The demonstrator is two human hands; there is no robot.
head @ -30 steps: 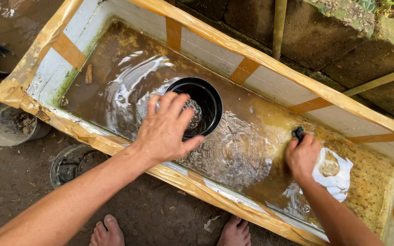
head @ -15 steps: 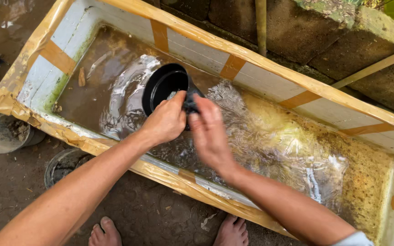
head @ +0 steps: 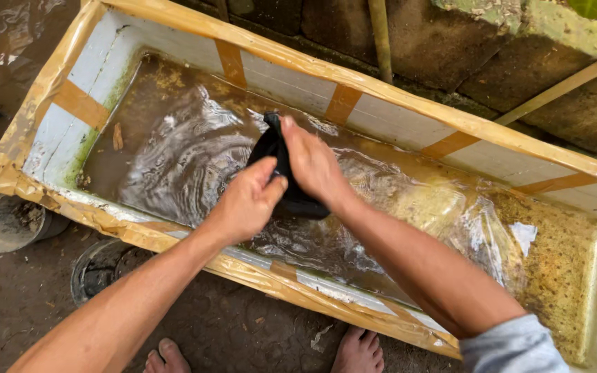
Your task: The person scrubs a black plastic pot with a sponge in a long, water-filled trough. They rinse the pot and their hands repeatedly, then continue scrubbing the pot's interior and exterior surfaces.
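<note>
While both hands close on it, the black plastic pot (head: 286,173) sits tilted just above the rippling brown water, near the middle of the long trough (head: 409,103). The left hand (head: 247,200) pinches the pot's near side, thumb and fingers folded shut around the soft wall. The right hand (head: 312,162) presses over the far side, its fingers curled down on the rim, so most of the pot is covered and its inside cannot be seen.

Around them the trough is a white box bound with tan tape bands (head: 81,103) and lined with clear plastic sheeting (head: 450,214), which wrinkles under the water. Murky water fills the left and middle parts; a small brown leaf (head: 117,137) floats near the left end, and yellowish grainy sediment (head: 554,276) lies at the right end.

Below the trough's near edge, on the wet dirt floor, stand a grey round container (head: 5,221) holding mud and a darker round pot (head: 101,269), partly hidden by the trough and forearm. Bare toes (head: 357,352) show at the bottom edge, cut off. A mossy stone wall (head: 519,55) runs behind.
</note>
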